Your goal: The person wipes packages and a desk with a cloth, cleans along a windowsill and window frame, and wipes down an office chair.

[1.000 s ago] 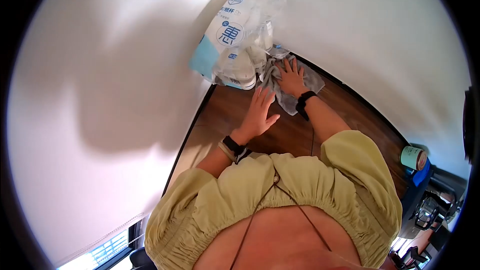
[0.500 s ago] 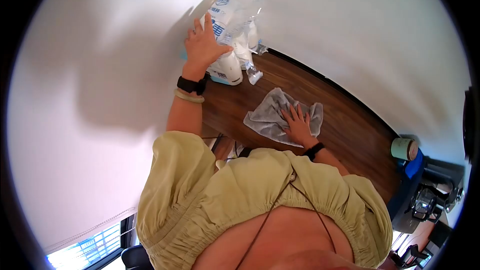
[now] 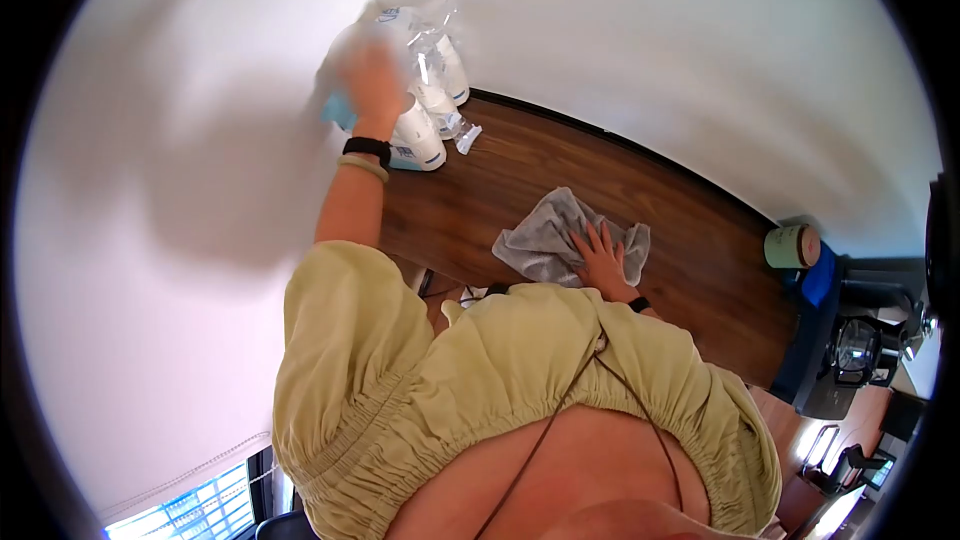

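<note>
A clear plastic bag with white paper cups [image 3: 420, 136] stands in the corner at the upper left of the wooden surface [image 3: 500, 165]. My left hand [image 3: 370, 75] is raised at the bag's left side; its fingers are smeared by motion, so its grip cannot be made out. Near the front edge, my right hand [image 3: 602, 262] lies with fingers spread on a crumpled grey cloth [image 3: 545, 237], on the cloth's right part.
White walls [image 3: 640, 30] meet behind the bag. At the right are a green tin [image 3: 785, 247], a blue item [image 3: 819, 276] and a black machine with a glass jug [image 3: 855, 350]. A window [image 3: 190, 515] shows at the lower left.
My left hand has gone from above the wooden surface up to the bag. My right hand and the cloth have come back from the corner toward the front edge.
</note>
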A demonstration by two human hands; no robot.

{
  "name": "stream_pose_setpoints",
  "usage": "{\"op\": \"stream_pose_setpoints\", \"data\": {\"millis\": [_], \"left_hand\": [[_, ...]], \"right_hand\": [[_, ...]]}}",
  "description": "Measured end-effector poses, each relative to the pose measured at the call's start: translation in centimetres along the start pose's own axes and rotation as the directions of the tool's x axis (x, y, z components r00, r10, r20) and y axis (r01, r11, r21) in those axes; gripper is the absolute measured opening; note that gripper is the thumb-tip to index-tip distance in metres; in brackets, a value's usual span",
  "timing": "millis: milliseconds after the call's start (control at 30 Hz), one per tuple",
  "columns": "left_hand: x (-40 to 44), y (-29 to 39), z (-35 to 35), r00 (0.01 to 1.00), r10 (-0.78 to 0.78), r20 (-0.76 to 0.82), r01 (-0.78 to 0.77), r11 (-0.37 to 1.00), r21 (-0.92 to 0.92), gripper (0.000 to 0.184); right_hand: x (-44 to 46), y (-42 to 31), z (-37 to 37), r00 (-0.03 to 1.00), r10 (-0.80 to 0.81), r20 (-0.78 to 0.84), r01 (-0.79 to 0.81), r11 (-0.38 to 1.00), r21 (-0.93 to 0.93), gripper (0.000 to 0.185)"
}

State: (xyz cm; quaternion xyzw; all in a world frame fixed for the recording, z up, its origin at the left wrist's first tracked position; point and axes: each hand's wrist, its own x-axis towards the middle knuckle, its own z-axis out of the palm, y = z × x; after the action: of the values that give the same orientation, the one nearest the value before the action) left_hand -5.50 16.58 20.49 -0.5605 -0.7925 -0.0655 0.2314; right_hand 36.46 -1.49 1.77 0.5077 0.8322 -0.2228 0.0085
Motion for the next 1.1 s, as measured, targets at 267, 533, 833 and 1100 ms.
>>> {"op": "stream_pose_setpoints", "data": {"millis": [267,533,833,1100], "left_hand": [[1.4,-4.3,0.3,0.977,0.058,-0.207,-0.082,0.99,-0.113,0.034],[-0.4,-1.6,-11.6,0.934,-0.348,0.084,0.088,-0.003,-0.996,0.032],[-11.5,13.7,-8.7,0.791,0.333,0.513,0.603,-0.565,-0.563,0.025],[-13.7,19.1,-9.9,0.848,0.355,0.394,0.521,-0.42,-0.743,0.02]], "right_hand": [[0.4,1.7,1.3,0.998,0.014,-0.062,-0.011,0.999,0.052,0.061],[2.1,4.2,0.7,0.958,0.221,-0.185,-0.059,0.778,0.625,0.04],[0.4,-2.9,-21.6,0.834,0.127,-0.537,0.533,0.065,0.844,0.044],[2.5,-6.8,-25.5,0.546,-0.342,-0.765,0.484,0.874,-0.045,0.069]]}}
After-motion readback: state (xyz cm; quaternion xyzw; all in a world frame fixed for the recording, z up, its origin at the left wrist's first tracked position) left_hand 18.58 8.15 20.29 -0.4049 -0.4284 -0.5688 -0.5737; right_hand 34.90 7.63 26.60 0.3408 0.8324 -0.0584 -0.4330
